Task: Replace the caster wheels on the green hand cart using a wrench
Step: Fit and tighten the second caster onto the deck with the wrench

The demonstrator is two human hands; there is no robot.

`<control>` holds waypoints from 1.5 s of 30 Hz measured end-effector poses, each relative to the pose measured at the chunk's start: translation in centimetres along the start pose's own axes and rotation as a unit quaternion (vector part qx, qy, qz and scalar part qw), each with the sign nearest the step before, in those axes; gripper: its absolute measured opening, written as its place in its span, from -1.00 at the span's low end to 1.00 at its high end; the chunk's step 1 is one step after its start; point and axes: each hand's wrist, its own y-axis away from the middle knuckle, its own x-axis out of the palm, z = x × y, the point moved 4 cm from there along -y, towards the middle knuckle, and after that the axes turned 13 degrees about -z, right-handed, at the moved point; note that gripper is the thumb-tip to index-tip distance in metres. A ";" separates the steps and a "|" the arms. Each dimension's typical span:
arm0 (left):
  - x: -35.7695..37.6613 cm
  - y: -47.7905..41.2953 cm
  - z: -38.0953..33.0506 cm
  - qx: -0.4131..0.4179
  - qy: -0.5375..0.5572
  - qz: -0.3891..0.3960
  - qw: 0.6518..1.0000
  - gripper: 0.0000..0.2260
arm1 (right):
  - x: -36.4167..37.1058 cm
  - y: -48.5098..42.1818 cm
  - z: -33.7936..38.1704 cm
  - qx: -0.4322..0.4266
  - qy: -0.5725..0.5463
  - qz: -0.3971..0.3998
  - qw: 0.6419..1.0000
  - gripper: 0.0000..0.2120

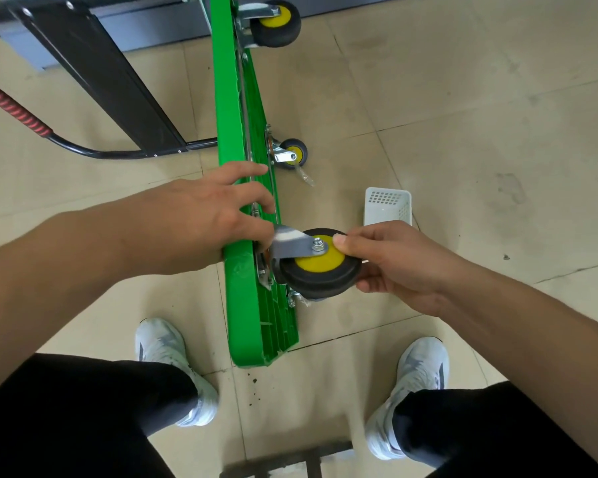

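Your knees in black trousers and two pale grey shoes [173, 367] frame the bottom of the view, planted on the beige tiled floor [463, 115]. At the left, a black tube handle with a red-and-black ribbed grip [11, 105] lies beside a flat, dark panel [101, 81].

Your left hand [201, 219] lies over the upper edge of the green cart [242, 298], which stands on its side and runs away from you. Its index finger is stretched along the edge, while the other fingers curl down at the bracket's base. You cannot tell whether they pinch a fastener there.

The deck is glossy moulded plastic with a ribbed underside. At its near corner sits the caster wheel [320, 270], a matte black rubber tyre around a smooth yellow hub, carried by a bright steel bracket [290, 243] with a hex nut on the axle. Your right hand [394, 263] holds that wheel, with the thumb on the hub and the fingers wrapped under the tyre.

A small caster [292, 155] is mounted mid-deck, and a large caster [275, 24] is mounted at the far end. By the look of it, this near corner is the one in work. Whether the wheel is coming off or going on isn't clear. No wrench is in view, so the bolting looks unfinished.

Just behind your right hand stands a white perforated plastic basket [387, 205].
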 end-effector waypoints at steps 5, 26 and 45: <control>0.2 0.1 0.3 -0.006 0.011 -0.005 1.000 -0.62 | 0.1 -0.3 0.1 -0.009 0.017 -0.004 1.000 -0.78; 0.4 0.0 0.6 0.030 0.033 -0.011 0.999 -0.61 | 2.0 -2.8 1.9 -0.302 0.382 -0.015 0.873 -0.52; 1.0 0.4 1.1 0.004 0.041 -0.020 0.999 -0.59 | 7.1 -3.0 3.0 -0.491 0.446 -0.004 0.749 -0.48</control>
